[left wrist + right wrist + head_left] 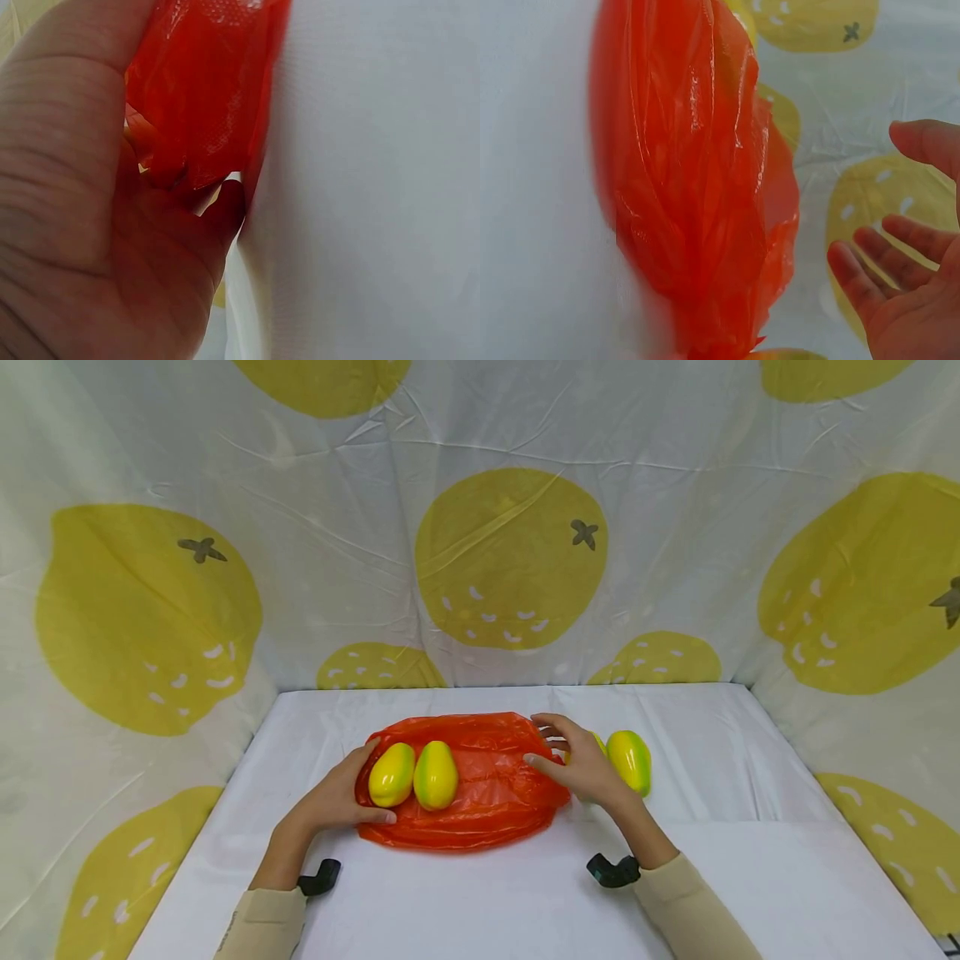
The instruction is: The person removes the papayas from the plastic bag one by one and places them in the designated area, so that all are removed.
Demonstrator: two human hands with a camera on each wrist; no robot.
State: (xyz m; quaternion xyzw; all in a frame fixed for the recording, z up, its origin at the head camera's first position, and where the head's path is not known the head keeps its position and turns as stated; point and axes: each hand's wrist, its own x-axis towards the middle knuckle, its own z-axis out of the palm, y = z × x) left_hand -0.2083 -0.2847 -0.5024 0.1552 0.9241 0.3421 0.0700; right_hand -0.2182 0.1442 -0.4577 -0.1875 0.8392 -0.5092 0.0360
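A crumpled red plastic bag [498, 789] lies on the white cloth in the head view. Two glossy yellow-green mangoes [436, 775] rest side by side on its left part. My left hand [337, 793] holds the bag's left end, thumb along the front edge and fingers toward the back; the left wrist view shows red plastic [202, 90] between thumb and fingers. Over the bag's right end, my right hand [585, 764] has its fingers spread and holds nothing. In the right wrist view a gap separates that hand [907, 285] from the bag [690, 172].
Just right of my right hand lies another mango [630, 762], with one more mango [601, 744] mostly hidden behind the hand. Hanging cloth with a lemon print [510, 560] walls off the back and both sides of the white table [720, 877].
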